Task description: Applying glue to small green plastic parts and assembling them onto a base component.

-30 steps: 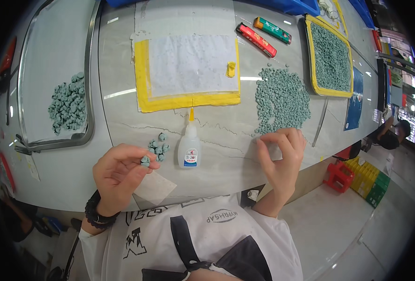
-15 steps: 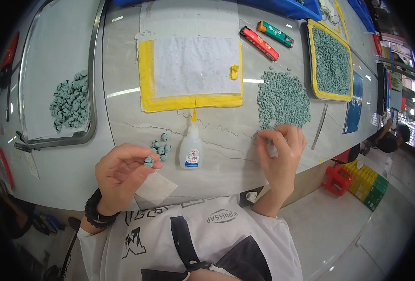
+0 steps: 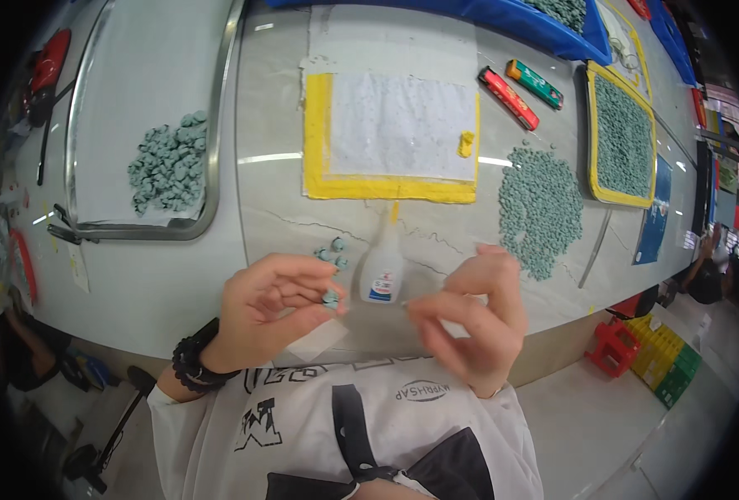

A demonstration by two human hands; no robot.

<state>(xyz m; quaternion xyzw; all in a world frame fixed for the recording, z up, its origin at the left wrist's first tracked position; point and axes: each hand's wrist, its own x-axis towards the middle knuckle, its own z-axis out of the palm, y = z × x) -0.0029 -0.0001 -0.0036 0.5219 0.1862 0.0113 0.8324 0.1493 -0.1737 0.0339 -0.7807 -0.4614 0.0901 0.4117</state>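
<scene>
My left hand (image 3: 273, 304) pinches a small blue-green bead-like piece (image 3: 330, 297) between thumb and fingertips. Just beyond it, several similar rounded pieces (image 3: 338, 244) with dark marks lie on the table. A clear glue bottle (image 3: 382, 271) with a yellow tip stands between my hands. My right hand (image 3: 478, 321) is to the right of the bottle, its thumb and forefinger pinched together. Motion blurs it, and whatever is in the pinch is too small to name. Beyond this hand spreads a heap of tiny blue-green chips (image 3: 540, 208). A pale paper square (image 3: 319, 340) lies beneath my left hand.
At left, a metal-rimmed tray (image 3: 211, 167) holds a pile of larger blue-green pieces (image 3: 169, 162). A white sheet with yellow borders (image 3: 390, 187) lies ahead. Red (image 3: 509, 98) and green (image 3: 536, 84) slim boxes, a yellow-rimmed chip tray (image 3: 593, 142) and a blue bin (image 3: 469, 15) are farther back.
My right hand has come from the chip heap leftward toward my left hand, still pinched. The left keeps holding its piece. The whole view has shifted, so the table appears farther right.
</scene>
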